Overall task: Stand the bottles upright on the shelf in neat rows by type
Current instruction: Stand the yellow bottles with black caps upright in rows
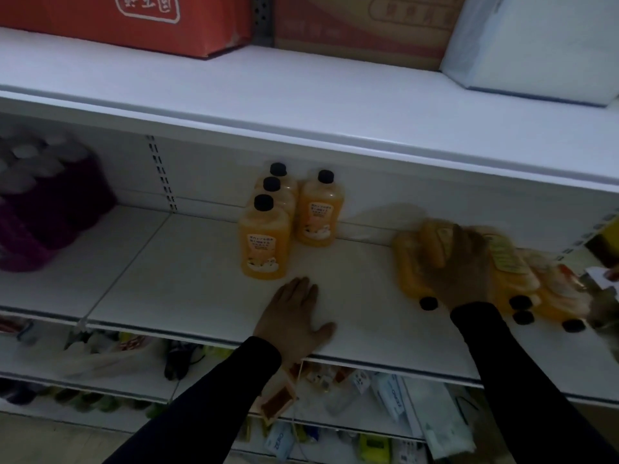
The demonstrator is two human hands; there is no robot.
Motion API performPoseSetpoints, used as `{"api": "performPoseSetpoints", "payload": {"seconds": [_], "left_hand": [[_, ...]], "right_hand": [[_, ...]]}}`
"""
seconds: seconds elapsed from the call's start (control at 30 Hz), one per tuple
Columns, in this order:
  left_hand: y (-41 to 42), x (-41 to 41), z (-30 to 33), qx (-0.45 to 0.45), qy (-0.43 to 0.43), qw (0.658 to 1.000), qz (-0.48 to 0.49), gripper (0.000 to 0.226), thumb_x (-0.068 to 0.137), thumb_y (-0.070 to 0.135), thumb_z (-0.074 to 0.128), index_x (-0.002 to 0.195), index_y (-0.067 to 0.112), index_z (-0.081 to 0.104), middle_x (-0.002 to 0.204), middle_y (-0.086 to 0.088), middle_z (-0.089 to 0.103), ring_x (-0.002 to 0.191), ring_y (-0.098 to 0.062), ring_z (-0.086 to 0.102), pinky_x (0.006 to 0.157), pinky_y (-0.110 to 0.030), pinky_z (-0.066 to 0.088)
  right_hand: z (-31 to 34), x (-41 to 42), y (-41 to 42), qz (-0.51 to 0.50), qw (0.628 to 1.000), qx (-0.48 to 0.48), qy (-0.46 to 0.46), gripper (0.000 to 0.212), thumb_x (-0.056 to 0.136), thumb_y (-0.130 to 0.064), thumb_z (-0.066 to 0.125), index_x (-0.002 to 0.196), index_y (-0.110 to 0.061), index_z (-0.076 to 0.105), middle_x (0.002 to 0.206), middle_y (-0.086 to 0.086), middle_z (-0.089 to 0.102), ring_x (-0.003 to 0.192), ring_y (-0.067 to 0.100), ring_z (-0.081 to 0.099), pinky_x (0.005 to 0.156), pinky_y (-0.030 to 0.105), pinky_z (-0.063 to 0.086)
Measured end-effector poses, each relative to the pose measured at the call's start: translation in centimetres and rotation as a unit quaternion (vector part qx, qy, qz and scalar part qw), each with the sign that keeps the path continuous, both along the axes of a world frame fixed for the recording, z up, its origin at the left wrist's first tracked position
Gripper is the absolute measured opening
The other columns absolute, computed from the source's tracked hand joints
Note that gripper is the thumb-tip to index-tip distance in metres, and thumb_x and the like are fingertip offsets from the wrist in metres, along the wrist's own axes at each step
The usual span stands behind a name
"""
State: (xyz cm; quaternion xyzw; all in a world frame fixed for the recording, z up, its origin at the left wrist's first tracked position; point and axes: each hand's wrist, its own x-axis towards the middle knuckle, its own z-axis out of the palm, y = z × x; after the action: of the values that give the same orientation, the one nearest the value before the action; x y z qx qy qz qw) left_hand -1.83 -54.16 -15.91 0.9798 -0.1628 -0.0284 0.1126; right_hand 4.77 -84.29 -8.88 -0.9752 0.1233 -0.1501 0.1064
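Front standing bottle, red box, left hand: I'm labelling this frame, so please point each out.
front standing bottle (pixel 264 244): head view, on its label.
red box (pixel 134 21): head view, on its front face.
left hand (pixel 296 316): head view, on its back.

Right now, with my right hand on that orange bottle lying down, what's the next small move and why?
Probably lift the lying bottle that your right hand grips and stand it behind or in front of the single upright bottle. Three upright ones already form a row beside it, and more lie flat at the right. Your left hand rests flat on the shelf.
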Motion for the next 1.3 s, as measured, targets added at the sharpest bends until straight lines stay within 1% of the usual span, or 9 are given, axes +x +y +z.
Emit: {"api": "performPoseSetpoints", "payload": {"seconds": [0.2, 0.27, 0.43, 0.63, 0.73, 0.87, 1.07, 1.17, 1.3], "left_hand": [[-0.1, -0.3, 0.6, -0.009, 0.009, 1.0, -0.003, 0.085, 0.091, 0.071, 0.027, 0.154, 0.013, 0.017, 0.162, -0.007, 0.007, 0.148, -0.02, 0.003, 0.119, -0.032, 0.0], [-0.1, -0.5, 1.0, -0.021, 0.004, 1.0, -0.011, 0.081, 0.093, 0.067, 0.032, 0.152, 0.013, 0.023, 0.161, -0.007, 0.013, 0.148, -0.019, 0.008, 0.119, -0.03, 0.002], [-1.7, 0.0, 3.5, -0.081, -0.038, 0.995, -0.048, 0.076, 0.092, 0.061, 0.044, 0.152, 0.021, 0.022, 0.16, -0.004, 0.02, 0.145, -0.02, 0.018, 0.116, -0.031, 0.013], [-5.5, 0.7, 6.9, -0.229, 0.003, 0.972, -0.062, 0.09, 0.084, 0.059, 0.061, 0.153, 0.032, 0.011, 0.158, 0.004, 0.017, 0.143, -0.014, 0.016, 0.116, -0.037, 0.023], [-5.4, 0.8, 6.9, -0.305, 0.026, 0.95, -0.056, 0.059, 0.086, 0.05, 0.064, 0.134, 0.024, 0.044, 0.134, -0.001, 0.05, 0.122, -0.02, 0.048, 0.098, -0.037, 0.043], [-2.4, 0.8, 5.4, -0.346, 0.068, 0.936, -0.01, 0.035, 0.081, 0.045, 0.07, 0.1, 0.029, 0.047, 0.097, 0.01, 0.059, 0.094, -0.014, 0.06, 0.072, -0.025, 0.044], [0.6, 0.4, 4.9, -0.477, 0.145, 0.867, -0.01, 0.027, 0.079, 0.04, 0.068, 0.101, 0.036, 0.054, 0.1, 0.022, 0.062, 0.095, 0.0, 0.059, 0.081, -0.021, 0.046], [1.5, 0.2, 4.9, -0.38, 0.105, 0.917, -0.052, 0.033, 0.091, 0.036, 0.061, 0.121, 0.036, 0.05, 0.116, 0.025, 0.058, 0.104, 0.008, 0.054, 0.082, -0.007, 0.041], [4.3, -0.7, 2.5, -0.106, 0.029, 0.994, -0.02, 0.071, 0.092, 0.055, 0.05, 0.148, 0.016, 0.03, 0.15, -0.006, 0.036, 0.137, -0.022, 0.031, 0.111, -0.033, 0.03]], "right_hand": [[-1.3, -3.6, -1.0, 0.026, 0.999, -0.026, 0.031, 0.069, 0.088, -0.053, 0.055, 0.145, -0.02, 0.035, 0.147, 0.011, 0.038, 0.131, 0.034, 0.034, 0.104, 0.044, 0.03], [-0.5, -4.8, -0.6, 0.059, 0.996, 0.07, 0.01, 0.059, 0.089, -0.042, 0.06, 0.141, -0.019, 0.044, 0.144, 0.009, 0.045, 0.132, 0.03, 0.037, 0.106, 0.04, 0.033], [4.4, -7.7, -0.1, 0.073, 0.982, 0.152, -0.084, 0.039, 0.078, -0.032, 0.078, 0.11, -0.015, 0.065, 0.106, 0.002, 0.052, 0.104, 0.026, 0.054, 0.086, 0.027, 0.036], [11.4, -9.0, 3.2, 0.202, 0.948, 0.245, -0.016, 0.035, 0.064, -0.047, 0.081, 0.092, -0.052, 0.059, 0.103, -0.03, 0.049, 0.091, -0.02, 0.046, 0.066, 0.003, 0.036], [11.5, -7.9, 6.2, 0.262, 0.939, 0.221, 0.043, 0.038, 0.065, -0.049, 0.08, 0.096, -0.049, 0.057, 0.106, -0.023, 0.053, 0.095, -0.005, 0.051, 0.071, 0.004, 0.034], [9.4, -5.8, 9.5, 0.289, 0.935, 0.193, 0.065, 0.059, 0.064, -0.064, 0.076, 0.115, -0.042, 0.054, 0.11, -0.013, 0.055, 0.098, 0.002, 0.05, 0.072, 0.01, 0.034], [6.4, -4.1, 10.6, 0.337, 0.879, 0.313, 0.126, 0.073, 0.058, -0.053, 0.086, 0.119, -0.049, 0.046, 0.116, -0.018, 0.056, 0.106, -0.001, 0.056, 0.088, 0.029, 0.054], [4.4, -3.8, 10.6, 0.346, 0.879, 0.299, 0.137, 0.067, 0.069, -0.036, 0.085, 0.121, -0.045, 0.043, 0.111, -0.018, 0.057, 0.098, 0.001, 0.061, 0.087, 0.034, 0.057], [2.9, -2.9, 10.8, 0.329, 0.88, 0.329, 0.093, 0.064, 0.073, -0.037, 0.081, 0.124, -0.043, 0.043, 0.107, -0.02, 0.059, 0.091, -0.008, 0.063, 0.078, 0.018, 0.056]]}}
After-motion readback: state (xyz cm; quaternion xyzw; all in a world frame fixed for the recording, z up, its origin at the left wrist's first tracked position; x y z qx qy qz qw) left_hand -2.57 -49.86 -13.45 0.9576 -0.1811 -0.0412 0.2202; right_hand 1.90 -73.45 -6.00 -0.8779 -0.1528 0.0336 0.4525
